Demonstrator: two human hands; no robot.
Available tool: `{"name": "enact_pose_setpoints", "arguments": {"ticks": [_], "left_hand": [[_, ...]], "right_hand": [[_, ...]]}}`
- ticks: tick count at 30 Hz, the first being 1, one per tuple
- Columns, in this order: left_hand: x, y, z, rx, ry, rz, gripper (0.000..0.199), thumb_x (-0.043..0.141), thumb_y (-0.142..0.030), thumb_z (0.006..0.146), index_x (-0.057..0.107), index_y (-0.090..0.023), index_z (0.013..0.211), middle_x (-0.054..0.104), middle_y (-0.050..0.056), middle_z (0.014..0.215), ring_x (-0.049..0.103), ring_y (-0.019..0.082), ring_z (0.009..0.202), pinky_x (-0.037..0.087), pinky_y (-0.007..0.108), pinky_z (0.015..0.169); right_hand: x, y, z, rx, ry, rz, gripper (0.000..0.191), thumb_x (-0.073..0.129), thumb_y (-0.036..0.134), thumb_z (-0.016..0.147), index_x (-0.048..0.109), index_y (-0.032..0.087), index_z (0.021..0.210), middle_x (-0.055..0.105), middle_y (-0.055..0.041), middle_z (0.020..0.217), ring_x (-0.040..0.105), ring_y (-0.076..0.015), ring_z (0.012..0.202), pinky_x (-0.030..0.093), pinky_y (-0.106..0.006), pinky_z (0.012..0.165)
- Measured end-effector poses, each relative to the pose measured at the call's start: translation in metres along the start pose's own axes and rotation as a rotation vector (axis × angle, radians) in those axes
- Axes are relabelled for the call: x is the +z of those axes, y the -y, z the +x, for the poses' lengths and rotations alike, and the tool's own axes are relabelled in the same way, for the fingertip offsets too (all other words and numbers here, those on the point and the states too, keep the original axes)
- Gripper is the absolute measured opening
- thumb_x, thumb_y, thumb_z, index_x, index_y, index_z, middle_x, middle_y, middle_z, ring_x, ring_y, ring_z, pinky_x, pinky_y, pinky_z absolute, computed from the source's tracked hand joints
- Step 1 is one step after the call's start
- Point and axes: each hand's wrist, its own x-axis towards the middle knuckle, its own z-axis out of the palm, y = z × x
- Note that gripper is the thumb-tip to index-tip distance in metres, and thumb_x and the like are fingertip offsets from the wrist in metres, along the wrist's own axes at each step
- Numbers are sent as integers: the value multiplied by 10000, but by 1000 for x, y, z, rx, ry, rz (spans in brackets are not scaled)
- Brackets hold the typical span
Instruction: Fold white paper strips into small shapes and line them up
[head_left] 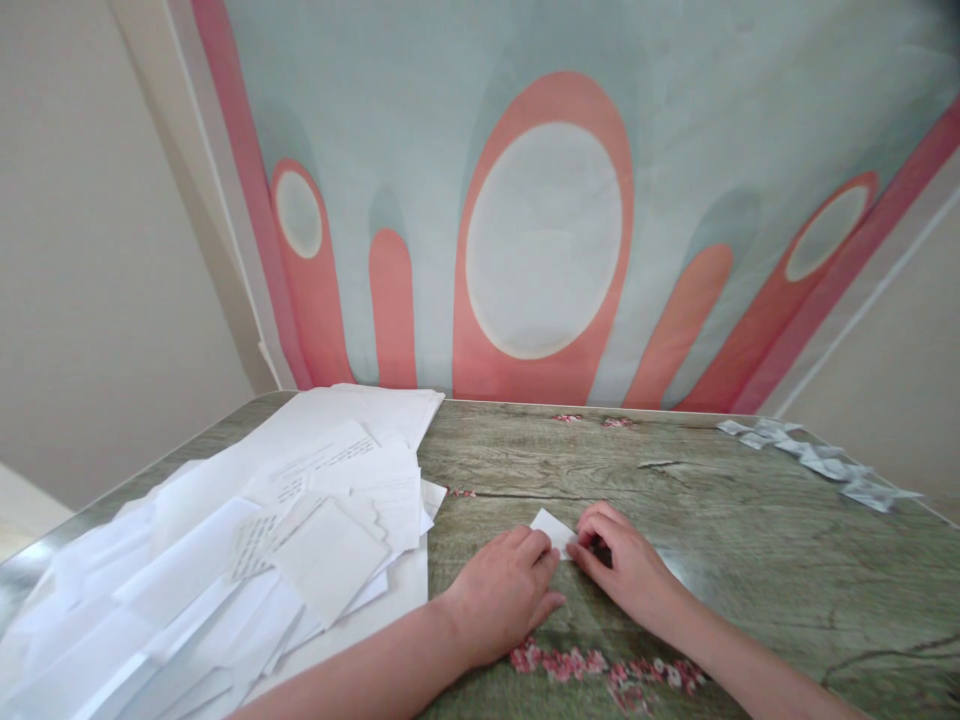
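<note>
A small piece of white paper point(553, 527) lies on the table in front of me, between my two hands. My left hand point(504, 590) rests on the table with its fingertips over the paper's left and lower edge, so part of the paper is hidden. At the paper's right corner, my right hand point(619, 560) has its thumb and index finger brought together in a pinch on the edge. Whether the paper is folded I cannot tell.
A large spread of white sheets and cut papers point(330, 560), some printed, covers the table's left side. Several small folded paper pieces point(817, 455) lie along the far right edge. The wood-patterned table point(750, 560) meets a wall with a coral and grey-green printed sheet point(547, 380).
</note>
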Motion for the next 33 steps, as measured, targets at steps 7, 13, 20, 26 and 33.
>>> {"name": "enact_pose_setpoints", "arguments": {"ticks": [7,13,20,26,33], "left_hand": [[-1,1,-1,8,-9,15,339,535,-383,852,504,-166,1110,525,54,1013,491,221,965,456,342,861],[1,0,0,-10,-3,22,354,539,-389,848,495,-174,1125,523,56,1013,493,228,965,462,361,853],[2,-1,0,-20,7,11,336,529,-388,854,499,-176,1113,526,63,1009,505,227,970,461,354,846],[-2,2,-3,-25,-13,-63,251,480,-341,884,530,-177,1067,556,57,999,533,206,949,455,332,863],[-1,8,-6,0,-70,-183,229,379,-210,907,564,-162,1034,584,66,1024,549,192,964,454,310,887]], "right_hand": [[1,0,0,-5,0,-16,126,514,244,833,497,200,716,516,-31,801,511,-182,761,438,-313,670],[-4,9,-5,-67,18,-19,122,474,216,868,566,220,948,548,-56,928,524,-205,879,444,-348,774],[-7,13,-11,-158,46,-75,258,421,190,894,617,250,1049,569,-74,958,535,-219,899,463,-367,782],[-7,13,-11,-180,50,-115,276,425,191,896,630,264,1065,576,-77,958,542,-218,894,471,-369,780],[-10,17,-10,-196,62,-108,273,415,197,903,637,262,1049,574,-74,953,539,-213,883,469,-363,769]]}}
